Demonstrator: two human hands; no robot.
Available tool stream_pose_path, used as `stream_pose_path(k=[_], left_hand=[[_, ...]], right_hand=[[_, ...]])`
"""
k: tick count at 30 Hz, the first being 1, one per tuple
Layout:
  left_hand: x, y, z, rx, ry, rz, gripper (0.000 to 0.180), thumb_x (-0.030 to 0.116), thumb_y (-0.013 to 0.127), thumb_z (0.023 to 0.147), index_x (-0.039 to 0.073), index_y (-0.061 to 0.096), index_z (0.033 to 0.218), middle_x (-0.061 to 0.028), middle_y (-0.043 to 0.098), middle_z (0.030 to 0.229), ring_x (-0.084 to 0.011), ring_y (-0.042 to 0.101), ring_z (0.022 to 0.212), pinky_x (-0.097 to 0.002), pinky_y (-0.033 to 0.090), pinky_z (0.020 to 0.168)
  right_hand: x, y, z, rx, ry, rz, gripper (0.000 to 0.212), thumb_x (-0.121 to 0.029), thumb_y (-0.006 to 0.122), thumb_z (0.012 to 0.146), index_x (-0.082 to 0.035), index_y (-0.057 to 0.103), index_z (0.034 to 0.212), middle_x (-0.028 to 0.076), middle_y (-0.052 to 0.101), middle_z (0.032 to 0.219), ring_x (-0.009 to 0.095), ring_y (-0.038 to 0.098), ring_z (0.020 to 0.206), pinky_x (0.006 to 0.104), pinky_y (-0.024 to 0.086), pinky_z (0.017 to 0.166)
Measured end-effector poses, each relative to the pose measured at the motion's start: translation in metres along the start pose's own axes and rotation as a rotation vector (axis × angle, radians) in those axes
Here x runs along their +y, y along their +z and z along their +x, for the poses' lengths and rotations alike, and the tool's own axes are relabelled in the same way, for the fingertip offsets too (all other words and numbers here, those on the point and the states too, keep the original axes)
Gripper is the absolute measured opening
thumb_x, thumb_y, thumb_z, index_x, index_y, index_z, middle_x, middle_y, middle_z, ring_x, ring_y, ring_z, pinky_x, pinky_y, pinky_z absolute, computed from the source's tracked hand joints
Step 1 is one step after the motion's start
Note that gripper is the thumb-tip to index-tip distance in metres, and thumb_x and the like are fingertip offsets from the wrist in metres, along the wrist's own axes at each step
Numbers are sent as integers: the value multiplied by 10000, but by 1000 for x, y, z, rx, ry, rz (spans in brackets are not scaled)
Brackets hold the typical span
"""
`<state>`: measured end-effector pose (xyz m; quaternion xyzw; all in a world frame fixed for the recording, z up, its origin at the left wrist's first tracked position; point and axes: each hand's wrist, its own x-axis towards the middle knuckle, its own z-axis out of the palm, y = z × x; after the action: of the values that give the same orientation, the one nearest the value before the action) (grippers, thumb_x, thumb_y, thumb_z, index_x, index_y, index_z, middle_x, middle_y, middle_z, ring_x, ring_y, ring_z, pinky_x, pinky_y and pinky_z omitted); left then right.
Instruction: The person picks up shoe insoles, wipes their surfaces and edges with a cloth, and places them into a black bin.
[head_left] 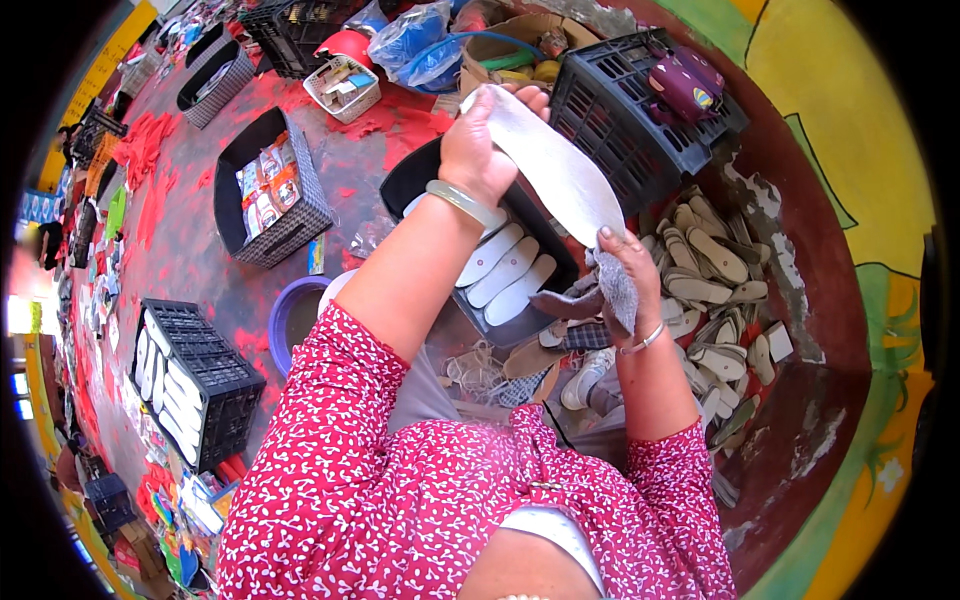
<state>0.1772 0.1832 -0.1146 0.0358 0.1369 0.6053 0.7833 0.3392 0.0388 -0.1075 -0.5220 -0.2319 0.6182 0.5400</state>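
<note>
A long white shoe insole (560, 170) stretches between my two hands above a dark box. My left hand (482, 150), with a pale bangle at the wrist, grips its far end. At its near end, my right hand (630, 268) pinches the insole with the thumb on top. A grey cloth (612, 290) hangs from that same hand. Beneath, the dark box (545, 235) contains several white insoles (505, 270) in a row. Beside my right forearm lies a large heap of beige insoles (710, 255) against the wall.
A black plastic crate (610, 120) stands beyond my right hand, with a purple object (685, 85) on it. On the left are a basket of packets (300, 215), a crate of white insoles (215, 375) and a purple basin (285, 315). Red scraps (150, 140) litter the floor.
</note>
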Motion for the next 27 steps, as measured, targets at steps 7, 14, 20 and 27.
stream_pose_path(k=[7,14,20,27], left_hand=[[4,-19,12,-2,27,289,239,158,403,955,-52,475,1044,-230,603,998,-343,599,945,-444,465,902],[-2,-3,-16,-604,451,1480,438,163,666,811,42,537,1212,-89,598,1132,-222,545,1081,-315,415,936],[-45,-14,-34,-1026,287,1938,352,198,690,770,48,590,1072,-129,602,1063,-318,535,1059,-376,431,880],[-51,-16,-40,-740,-475,1467,236,180,613,870,13,635,1037,-24,651,847,-81,580,778,-251,469,700]], right_hand=[[-17,-36,11,39,-280,-271,194,-108,585,873,24,633,1006,44,649,787,72,565,642,204,450,576],[-35,-81,8,93,-614,-903,170,-77,595,842,-47,666,993,46,663,776,89,604,690,235,470,640],[-36,-64,2,-54,-575,-1105,213,-57,591,788,-83,663,987,132,645,782,175,632,676,264,476,639],[-41,-75,7,-186,-367,-653,139,-90,599,845,7,658,924,7,640,758,75,554,680,225,449,642]])
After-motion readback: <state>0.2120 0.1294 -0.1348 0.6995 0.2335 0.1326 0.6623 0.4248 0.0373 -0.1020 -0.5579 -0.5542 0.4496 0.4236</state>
